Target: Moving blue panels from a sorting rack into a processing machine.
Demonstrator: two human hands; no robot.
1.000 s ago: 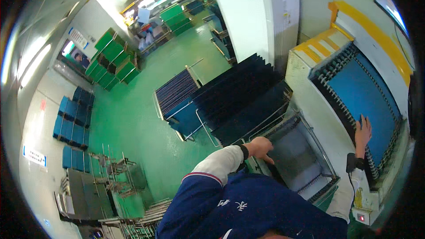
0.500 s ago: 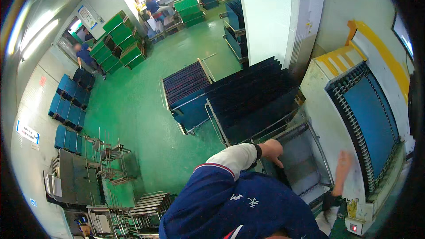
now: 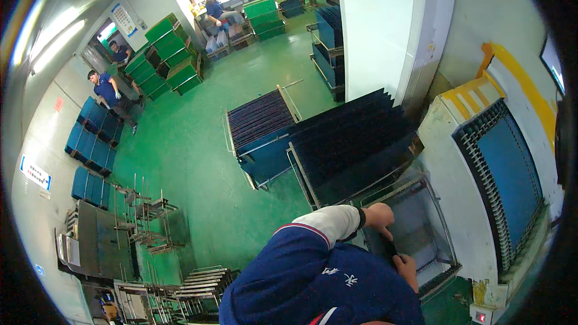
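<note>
Two workers (image 3: 108, 91) stand at ten o'clock. One panel stack (image 3: 262, 117) is near the centre, another (image 3: 352, 147) toward three o'clock. At four o'clock two bare hands, left (image 3: 379, 213) and right (image 3: 407, 269), curl at one dark strip (image 3: 391, 248) beside one rack (image 3: 441, 216); whether they pinch it, I cannot tell. One blue panel (image 3: 512, 171) lies at three o'clock. A second ago the right hand touched it; now it is near the left.

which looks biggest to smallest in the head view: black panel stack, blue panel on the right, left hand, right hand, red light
1. black panel stack
2. blue panel
3. left hand and right hand: too alike to rank
4. red light
</note>
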